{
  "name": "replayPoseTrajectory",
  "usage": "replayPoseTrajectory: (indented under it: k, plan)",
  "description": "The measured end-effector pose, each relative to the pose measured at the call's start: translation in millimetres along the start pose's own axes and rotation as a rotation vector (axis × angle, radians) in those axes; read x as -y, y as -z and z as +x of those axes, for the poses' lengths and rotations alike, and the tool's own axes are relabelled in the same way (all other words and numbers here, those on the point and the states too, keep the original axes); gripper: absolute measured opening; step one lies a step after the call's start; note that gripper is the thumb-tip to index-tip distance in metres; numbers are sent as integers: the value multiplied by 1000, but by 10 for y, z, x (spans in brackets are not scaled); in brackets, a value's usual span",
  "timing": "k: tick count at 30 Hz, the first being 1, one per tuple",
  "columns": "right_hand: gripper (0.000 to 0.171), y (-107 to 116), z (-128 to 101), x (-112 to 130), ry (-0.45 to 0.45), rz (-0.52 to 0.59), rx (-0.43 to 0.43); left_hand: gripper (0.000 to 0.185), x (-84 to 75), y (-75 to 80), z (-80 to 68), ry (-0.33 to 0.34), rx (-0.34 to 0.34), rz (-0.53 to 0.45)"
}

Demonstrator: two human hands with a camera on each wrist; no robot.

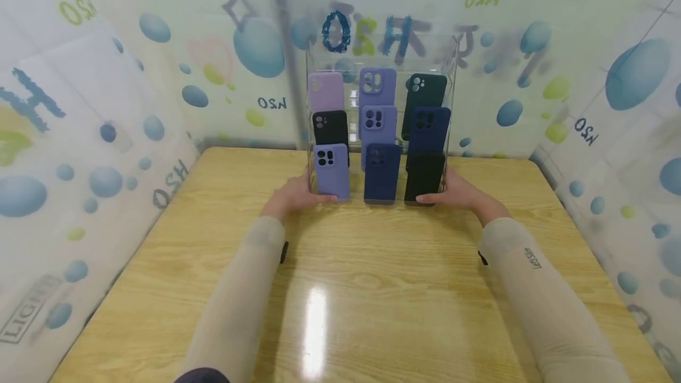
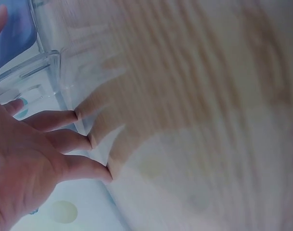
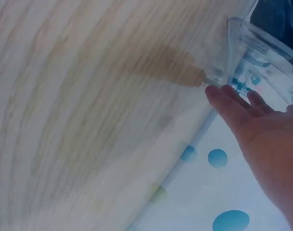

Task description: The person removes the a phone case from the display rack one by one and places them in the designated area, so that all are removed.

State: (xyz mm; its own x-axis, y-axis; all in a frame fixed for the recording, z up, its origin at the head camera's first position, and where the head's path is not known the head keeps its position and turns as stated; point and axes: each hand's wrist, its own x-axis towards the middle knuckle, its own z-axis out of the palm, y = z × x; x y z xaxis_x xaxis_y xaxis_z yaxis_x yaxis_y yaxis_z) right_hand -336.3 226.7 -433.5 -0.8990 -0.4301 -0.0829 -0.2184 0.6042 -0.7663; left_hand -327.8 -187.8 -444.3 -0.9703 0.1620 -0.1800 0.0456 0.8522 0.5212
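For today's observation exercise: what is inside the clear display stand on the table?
The clear stand holds nine phone cases in three stepped columns: lilac, purple, black, navy and dark green. The front cases cover the lower parts of those behind. Both hands rest against its sides.

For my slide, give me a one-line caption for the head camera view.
Both hands, left hand and right hand, flank a clear display rack of phone cases on a wooden table.

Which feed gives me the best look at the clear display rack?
Head view: the whole clear display rack shows, phone cases in three columns. Left wrist view shows only a blurred corner; right wrist view only a corner.
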Motion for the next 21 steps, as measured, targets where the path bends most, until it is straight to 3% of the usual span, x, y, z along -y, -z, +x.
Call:
replayPoseTrajectory:
  k: [6, 9, 17, 21]
  plan:
    - [121, 89, -81, 100, -84, -82, 56, 129, 31, -41, -11, 8, 6, 3]
    - [122, 246, -152, 234, -122, -116, 23, 129, 32, -54, -9, 10, 13, -2]
    - [111, 533, -202, 589, 68, -184, -304, 129, 21, -17, 21, -3, 1, 12]
    - [80, 488, -237, 585, 94, -295, -296, 128, 30, -19, 34, -9, 6, 13]
